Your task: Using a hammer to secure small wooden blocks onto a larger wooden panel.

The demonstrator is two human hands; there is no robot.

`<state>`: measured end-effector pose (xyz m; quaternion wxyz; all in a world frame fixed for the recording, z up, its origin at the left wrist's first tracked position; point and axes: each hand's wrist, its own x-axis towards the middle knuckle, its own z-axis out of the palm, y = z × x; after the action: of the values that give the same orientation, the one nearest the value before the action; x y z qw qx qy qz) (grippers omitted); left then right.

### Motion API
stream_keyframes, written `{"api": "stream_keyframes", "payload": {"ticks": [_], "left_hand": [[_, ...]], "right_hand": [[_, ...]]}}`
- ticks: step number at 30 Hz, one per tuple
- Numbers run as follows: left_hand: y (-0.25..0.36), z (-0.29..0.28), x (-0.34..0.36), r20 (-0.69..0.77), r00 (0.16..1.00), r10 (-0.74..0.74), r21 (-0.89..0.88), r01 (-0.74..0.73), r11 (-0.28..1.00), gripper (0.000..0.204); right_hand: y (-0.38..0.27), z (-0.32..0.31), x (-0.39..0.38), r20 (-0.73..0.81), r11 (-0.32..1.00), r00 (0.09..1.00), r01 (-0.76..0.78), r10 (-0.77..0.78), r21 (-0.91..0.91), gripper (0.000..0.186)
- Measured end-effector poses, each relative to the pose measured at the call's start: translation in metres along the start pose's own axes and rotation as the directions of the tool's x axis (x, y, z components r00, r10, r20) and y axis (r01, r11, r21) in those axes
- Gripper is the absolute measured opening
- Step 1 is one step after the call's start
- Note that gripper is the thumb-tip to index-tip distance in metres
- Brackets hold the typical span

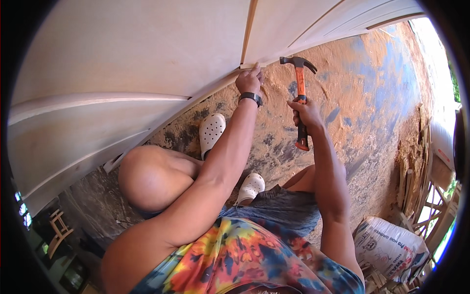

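My left hand (248,79) pinches a short pale wood piece (245,66) against the bottom edge of a large pale wooden panel (142,49), where a vertical trim strip (248,29) meets it. A dark watch is on that wrist. My right hand (306,113) grips a claw hammer (300,83) by its orange-and-black handle, with the head raised beside my left hand, to the right of the wood piece. The panel leans or stands along the upper left, with moulded strips across it.
Sawdust covers the floor (367,98) around my white clogs (211,132). Scrap wood (409,171) is piled at the right, beside a pale sack (440,139) and another printed sack (389,242) lower down. A small wooden frame (58,230) is at the lower left.
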<state>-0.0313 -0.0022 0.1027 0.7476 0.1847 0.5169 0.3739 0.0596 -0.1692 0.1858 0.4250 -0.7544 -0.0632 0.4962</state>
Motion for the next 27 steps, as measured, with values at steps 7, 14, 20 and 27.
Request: {"api": "stream_keyframes", "payload": {"ticks": [7, 14, 20, 27], "left_hand": [[0.003, -0.005, 0.001, 0.047, 0.999, 0.018, 0.067, -0.021, 0.998, 0.037], [0.004, 0.002, -0.005, 0.023, 1.0, 0.017, 0.058, -0.019, 0.998, 0.038], [0.004, -0.001, -0.001, 0.047, 0.999, 0.016, 0.049, -0.018, 0.999, 0.037], [0.008, -0.001, -0.001, -0.024, 1.0, 0.018, 0.011, -0.017, 1.0, 0.028]], "right_hand": [[0.001, 0.001, 0.0, 0.023, 1.0, 0.999, -0.023, 0.023, 0.013, 0.025], [-0.003, 0.009, -0.002, 0.021, 0.998, 1.0, 0.018, -0.019, 0.053, 0.022], [-0.004, -0.009, -0.007, 0.164, 0.998, 0.986, 0.043, -0.034, -0.05, 0.021], [-0.008, -0.069, 0.023, -0.217, 0.932, 0.976, 0.109, -0.034, 0.346, 0.019]]}}
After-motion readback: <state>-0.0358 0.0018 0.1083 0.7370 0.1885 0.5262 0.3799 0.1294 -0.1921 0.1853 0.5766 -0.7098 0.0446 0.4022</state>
